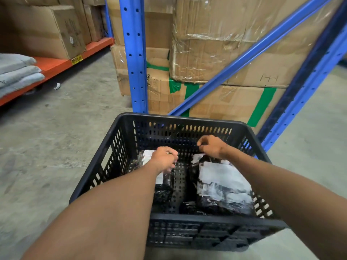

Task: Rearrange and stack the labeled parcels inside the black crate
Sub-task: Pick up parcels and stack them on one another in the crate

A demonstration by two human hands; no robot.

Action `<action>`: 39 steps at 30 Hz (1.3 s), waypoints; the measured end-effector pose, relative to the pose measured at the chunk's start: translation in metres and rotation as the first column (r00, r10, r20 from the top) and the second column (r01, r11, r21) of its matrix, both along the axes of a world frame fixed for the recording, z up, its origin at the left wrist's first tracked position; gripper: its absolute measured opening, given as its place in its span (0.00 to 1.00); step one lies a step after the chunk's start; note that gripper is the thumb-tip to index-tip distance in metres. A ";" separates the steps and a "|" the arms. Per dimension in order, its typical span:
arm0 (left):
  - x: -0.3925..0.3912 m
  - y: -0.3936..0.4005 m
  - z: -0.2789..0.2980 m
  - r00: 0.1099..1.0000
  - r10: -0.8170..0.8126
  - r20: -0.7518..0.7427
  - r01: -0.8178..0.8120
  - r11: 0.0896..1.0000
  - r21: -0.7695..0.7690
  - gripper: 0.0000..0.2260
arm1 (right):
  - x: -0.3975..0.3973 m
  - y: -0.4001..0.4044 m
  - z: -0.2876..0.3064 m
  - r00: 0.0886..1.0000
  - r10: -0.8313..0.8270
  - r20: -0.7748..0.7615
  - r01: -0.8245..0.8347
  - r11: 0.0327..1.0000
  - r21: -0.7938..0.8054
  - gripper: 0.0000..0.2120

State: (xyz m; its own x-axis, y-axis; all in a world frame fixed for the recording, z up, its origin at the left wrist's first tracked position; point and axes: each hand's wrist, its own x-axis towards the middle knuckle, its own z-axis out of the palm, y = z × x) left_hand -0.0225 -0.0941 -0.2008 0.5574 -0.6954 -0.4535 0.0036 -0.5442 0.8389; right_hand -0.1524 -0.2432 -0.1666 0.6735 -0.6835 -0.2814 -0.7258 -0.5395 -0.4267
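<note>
Two black poly parcels with white labels lie inside the black crate point(131, 117). Right parcel point(223, 186) lies flat, label up, long axis running from the near wall toward the far wall, slightly angled left at the far end; it fills the right half of the crate floor. Left parcel point(161, 186) is narrower, long axis also near-to-far, its white label end toward the far wall, mostly covered by the forearm. A strip of bare perforated crate floor shows between the two, so they are apart. More black wrap sits low at the near wall, too dark to tell.

Left hand point(164, 159) curled over the far end of the left parcel, fingers bent down onto it; a firm grip cannot be confirmed. Right hand point(211, 146) above the far end of the right parcel, fingers pinched together; whether it holds the wrap, cannot tell.

Crate sits on a concrete floor point(56, 132). Just behind it: blue rack upright point(134, 53) and diagonal brace, stacked cardboard boxes point(234, 44) with plastic wrap and green tape. Far left: orange shelf beam point(56, 65) with grey folded bundles point(16, 72).
</note>
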 end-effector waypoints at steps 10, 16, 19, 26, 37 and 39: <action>-0.067 -0.029 0.001 0.902 -0.428 -0.055 0.428 0.868 0.254 0.26 | -0.062 -0.011 0.010 0.952 0.180 -0.247 -0.163 0.983 0.085 0.33; -0.040 -0.002 0.021 0.958 -0.285 0.012 0.284 0.957 0.068 0.15 | -0.057 -0.008 0.029 0.985 0.171 -0.019 -0.171 0.985 -0.019 0.31; -0.021 0.001 0.027 0.988 0.011 -0.152 -0.023 0.997 -0.077 0.17 | -0.042 -0.001 0.047 0.969 0.173 0.177 -0.158 0.983 -0.098 0.29; 0.039 0.028 0.057 0.610 0.113 -0.784 -0.189 0.982 -0.006 0.43 | -0.007 0.050 0.073 0.820 0.468 0.330 -0.187 0.764 -0.617 0.30; 0.058 0.075 0.059 0.781 0.138 -0.609 -0.340 0.912 -0.230 0.17 | 0.012 0.085 0.033 0.639 0.768 -0.034 -0.583 0.456 -0.672 0.33; 0.063 0.082 0.057 0.812 0.138 -0.567 -0.315 0.921 -0.228 0.20 | 0.011 0.077 0.030 0.730 0.678 0.081 -0.512 0.622 -0.593 0.33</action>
State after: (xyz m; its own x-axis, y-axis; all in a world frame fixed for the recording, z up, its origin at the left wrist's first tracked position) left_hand 0.0401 -0.0121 -0.1439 0.4490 -0.7289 -0.5168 0.5865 -0.1959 0.7859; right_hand -0.1414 -0.1661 -0.1368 0.9690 -0.0785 0.2343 -0.0609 -0.9948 -0.0812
